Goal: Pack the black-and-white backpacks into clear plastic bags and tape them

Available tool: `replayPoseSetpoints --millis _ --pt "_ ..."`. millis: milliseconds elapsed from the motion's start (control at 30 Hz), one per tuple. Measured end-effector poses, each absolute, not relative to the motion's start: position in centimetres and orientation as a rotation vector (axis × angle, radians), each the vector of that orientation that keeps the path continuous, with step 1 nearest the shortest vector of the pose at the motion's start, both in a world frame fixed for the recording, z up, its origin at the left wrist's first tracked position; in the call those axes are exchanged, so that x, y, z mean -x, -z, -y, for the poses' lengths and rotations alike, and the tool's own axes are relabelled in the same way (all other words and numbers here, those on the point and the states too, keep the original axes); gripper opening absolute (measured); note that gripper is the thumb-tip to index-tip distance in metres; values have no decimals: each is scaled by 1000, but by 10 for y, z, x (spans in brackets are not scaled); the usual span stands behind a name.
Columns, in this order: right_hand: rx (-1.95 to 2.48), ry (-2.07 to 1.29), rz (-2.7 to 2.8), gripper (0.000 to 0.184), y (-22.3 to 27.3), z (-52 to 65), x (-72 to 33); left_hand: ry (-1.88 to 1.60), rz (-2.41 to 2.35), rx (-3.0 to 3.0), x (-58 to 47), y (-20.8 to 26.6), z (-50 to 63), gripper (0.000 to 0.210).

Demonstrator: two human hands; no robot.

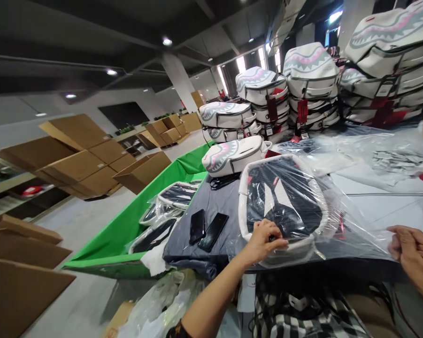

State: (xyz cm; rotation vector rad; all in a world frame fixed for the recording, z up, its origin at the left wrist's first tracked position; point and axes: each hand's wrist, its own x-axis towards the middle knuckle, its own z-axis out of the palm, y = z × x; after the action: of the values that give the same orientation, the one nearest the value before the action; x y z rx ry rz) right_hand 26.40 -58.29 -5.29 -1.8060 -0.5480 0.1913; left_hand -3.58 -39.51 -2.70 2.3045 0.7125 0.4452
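Observation:
A backpack (283, 202) with a dark panel and white trim lies inside a clear plastic bag (355, 230) at the table's near edge. My left hand (264, 241) is closed on the near left rim of the bagged backpack, with fingers curled and part of the grip hidden. Out at the right, my right hand (413, 251) pinches the stretched end of the plastic bag between thumb and fingers. Two black phones (197, 226) lie side by side left of the backpack.
White backpacks with a shark-mouth pattern (232, 155) stand in stacks (310, 84) along the back. A green-lined bin (119, 234) at left holds bagged backpacks (179, 193). Cardboard boxes (84, 159) stand beyond it. More clear plastic (390, 155) covers the table's right.

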Motion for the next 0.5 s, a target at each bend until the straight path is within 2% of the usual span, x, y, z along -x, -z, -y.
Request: replayPoseSetpoints --millis 200,400,500 --pt "1606 -457 466 61 51 578 -273 -292 -653 -2204 31 17 386 47" --pt "1643 -618 435 72 49 580 -286 -240 -737 -2214 33 13 392 32" --pt "1694 -635 484 71 44 591 -296 -242 -728 -2215 35 8 397 29"
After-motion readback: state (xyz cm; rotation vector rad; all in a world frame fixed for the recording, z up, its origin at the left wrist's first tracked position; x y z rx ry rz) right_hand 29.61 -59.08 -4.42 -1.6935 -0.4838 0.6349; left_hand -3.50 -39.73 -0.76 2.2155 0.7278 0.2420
